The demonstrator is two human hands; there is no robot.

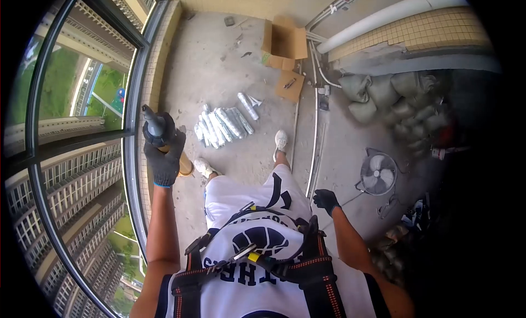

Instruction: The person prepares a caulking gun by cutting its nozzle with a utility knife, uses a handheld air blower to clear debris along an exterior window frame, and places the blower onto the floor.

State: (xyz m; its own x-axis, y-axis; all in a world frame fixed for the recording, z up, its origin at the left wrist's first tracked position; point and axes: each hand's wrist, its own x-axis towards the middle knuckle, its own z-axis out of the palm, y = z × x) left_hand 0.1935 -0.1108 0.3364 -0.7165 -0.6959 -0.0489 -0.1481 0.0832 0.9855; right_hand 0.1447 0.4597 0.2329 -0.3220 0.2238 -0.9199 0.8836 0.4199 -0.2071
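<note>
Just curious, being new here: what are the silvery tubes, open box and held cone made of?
Tubes: probably foil or plastic film, crinkled and shiny. Box: cardboard, matt brown with folding flaps. Cone: perhaps plastic, smooth dull grey; metal isn't ruled out.

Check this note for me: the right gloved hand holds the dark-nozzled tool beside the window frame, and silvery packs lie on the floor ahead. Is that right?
Not quite: the hand is wrong. The head view shows the left gloved hand holding the dark-nozzled tool beside the window frame; the silvery packs do lie on the floor ahead.
</note>
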